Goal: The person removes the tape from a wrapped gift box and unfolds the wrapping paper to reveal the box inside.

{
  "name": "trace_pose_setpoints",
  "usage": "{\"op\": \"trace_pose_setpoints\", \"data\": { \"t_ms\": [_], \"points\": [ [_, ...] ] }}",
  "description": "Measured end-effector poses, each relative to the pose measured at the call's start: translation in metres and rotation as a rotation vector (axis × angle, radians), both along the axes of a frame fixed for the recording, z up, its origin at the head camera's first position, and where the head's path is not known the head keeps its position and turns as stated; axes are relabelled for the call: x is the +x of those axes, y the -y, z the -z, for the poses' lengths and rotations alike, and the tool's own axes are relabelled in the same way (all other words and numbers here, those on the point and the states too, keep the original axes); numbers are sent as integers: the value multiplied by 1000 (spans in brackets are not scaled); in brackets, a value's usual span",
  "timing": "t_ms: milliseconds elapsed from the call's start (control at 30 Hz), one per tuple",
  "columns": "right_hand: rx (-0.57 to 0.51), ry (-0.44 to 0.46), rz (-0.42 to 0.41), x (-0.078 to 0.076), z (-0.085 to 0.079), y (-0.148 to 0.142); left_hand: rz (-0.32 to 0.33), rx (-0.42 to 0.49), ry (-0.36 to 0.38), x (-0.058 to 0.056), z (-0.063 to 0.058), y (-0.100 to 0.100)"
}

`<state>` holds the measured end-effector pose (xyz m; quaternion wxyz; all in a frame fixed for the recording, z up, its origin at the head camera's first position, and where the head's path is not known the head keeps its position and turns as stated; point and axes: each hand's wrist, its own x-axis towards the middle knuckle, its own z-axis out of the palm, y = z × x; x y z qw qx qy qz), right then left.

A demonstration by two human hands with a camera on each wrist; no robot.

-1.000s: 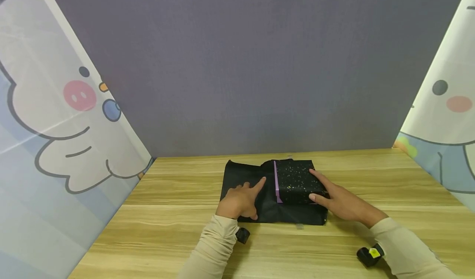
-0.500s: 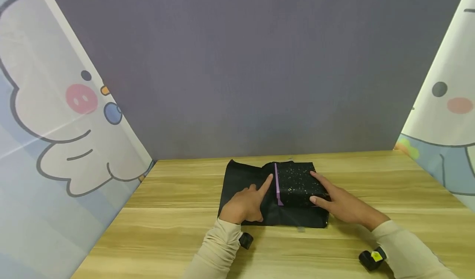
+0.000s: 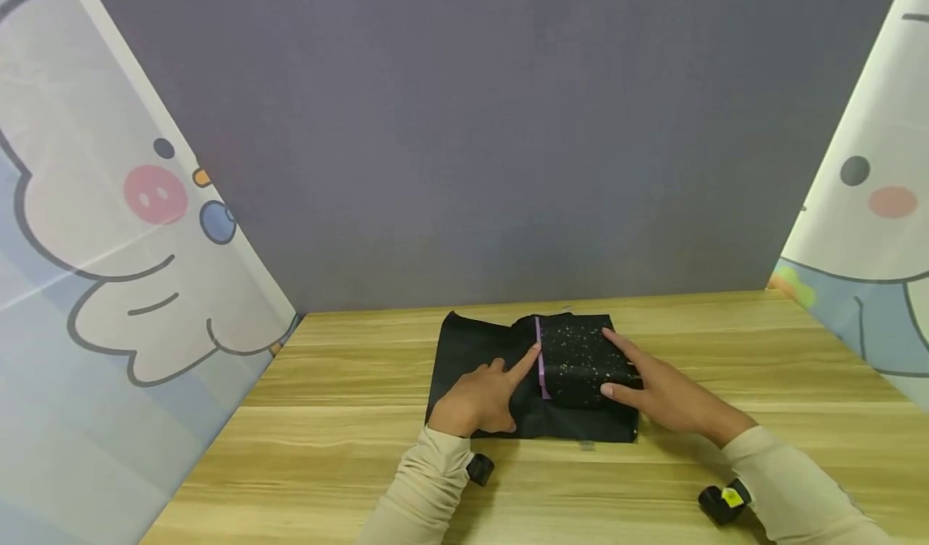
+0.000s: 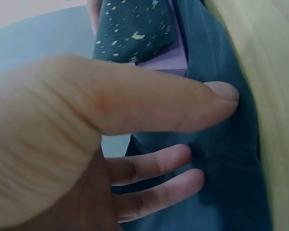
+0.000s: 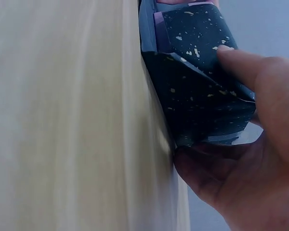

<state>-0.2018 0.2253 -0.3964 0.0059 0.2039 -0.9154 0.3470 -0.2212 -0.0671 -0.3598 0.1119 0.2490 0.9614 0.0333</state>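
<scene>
A purple box [image 3: 543,380] lies partly covered by black wrapping paper [image 3: 464,347], whose gold-flecked side is folded over its top and right end. The plain dark side of the sheet spreads flat to the left and in front. With its index finger extended, my left hand [image 3: 475,400] touches the purple strip at the box's left edge; its other fingers are over the sheet. My right hand [image 3: 675,396] holds the right end of the covered box. In the right wrist view, the thumb presses the flecked paper [image 5: 197,43] and other fingers curl at the folded end.
The wood-grain table [image 3: 327,448] extends around the sheet. A grey panel [image 3: 472,142] rises behind it, and cartoon-printed curtains stand at the left [image 3: 87,206] and right. Small black wrist devices hang under both sleeves.
My left hand has moved right across the sheet, bringing its index fingertip to the box's purple edge. The right hand keeps its hold on the right end.
</scene>
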Motion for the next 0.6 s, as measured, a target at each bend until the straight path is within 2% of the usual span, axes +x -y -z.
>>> {"op": "trace_pose_setpoints", "data": {
  "t_ms": [267,600],
  "points": [
    [44,-13,37,0,-5,-4,-2,8,-23,-1,4,0],
    [2,-4,90,-2,-10,-8,22,-13,-74,0,4,-2]
  ]
}}
